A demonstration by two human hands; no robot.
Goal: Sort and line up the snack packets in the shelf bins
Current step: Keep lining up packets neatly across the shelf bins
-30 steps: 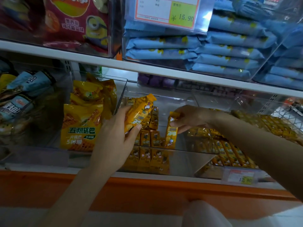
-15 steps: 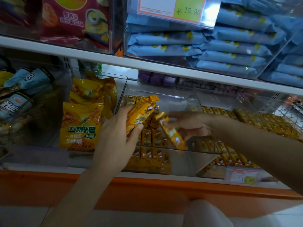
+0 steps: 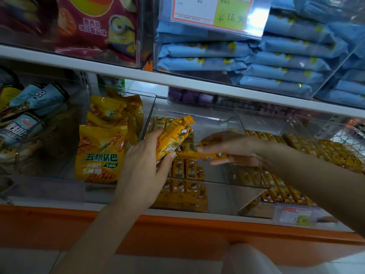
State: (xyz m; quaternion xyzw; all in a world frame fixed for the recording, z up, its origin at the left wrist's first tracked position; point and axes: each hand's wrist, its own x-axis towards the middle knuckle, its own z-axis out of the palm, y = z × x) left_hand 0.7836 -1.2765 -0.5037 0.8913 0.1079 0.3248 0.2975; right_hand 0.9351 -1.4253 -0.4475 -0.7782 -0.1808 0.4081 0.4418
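Note:
My left hand (image 3: 145, 171) grips a yellow snack packet (image 3: 173, 136), tilted up and to the right above the middle clear bin (image 3: 233, 186). My right hand (image 3: 231, 148) pinches a second yellow packet (image 3: 203, 152), lying nearly flat and pointing left toward the first one. Rows of the same small yellow packets (image 3: 184, 181) stand upright in the left part of that bin. The bin's right part shows bare floor. More yellow packets (image 3: 284, 191) lie in rows in the bin to the right, partly hidden by my right forearm.
A bin on the left holds larger yellow bags (image 3: 100, 153) with green lettering. Further left are blue and brown bags (image 3: 29, 107). The shelf above carries blue packets (image 3: 256, 62) and a red bag (image 3: 96, 22). An orange shelf edge (image 3: 177, 232) with a price tag (image 3: 296, 215) runs below.
My right hand has lifted its packet out of the bin, turned it from upright to nearly flat and brought it left toward the packet in my left hand. My left hand has hardly moved.

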